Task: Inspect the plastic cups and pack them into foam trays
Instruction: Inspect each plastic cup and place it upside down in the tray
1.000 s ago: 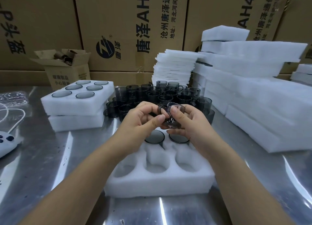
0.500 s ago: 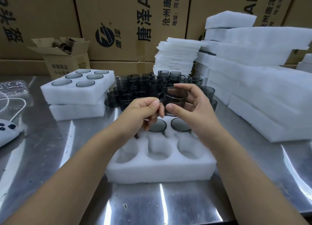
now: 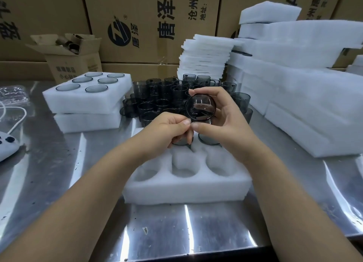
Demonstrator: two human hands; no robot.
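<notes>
While only two cups (image 3: 208, 141) sit in the back pockets of the near foam tray (image 3: 186, 193) on the bench (image 3: 59, 173), its front row empty, the right hand (image 3: 227, 122) grips a smoky cup (image 3: 200, 108) above it, the left hand (image 3: 167, 130) seemingly pinching its lower rim, many loose cups (image 3: 155, 96) waiting.

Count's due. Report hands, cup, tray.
Right hand holds cup end-on to camera; left hand pinches its lower edge. Tray below: two cups seated at back, front three holes empty. Nothing blocking them.

Two hands (image 3: 165, 130), one held cup (image 3: 200, 108), eight packed cups (image 3: 96, 88)
</notes>
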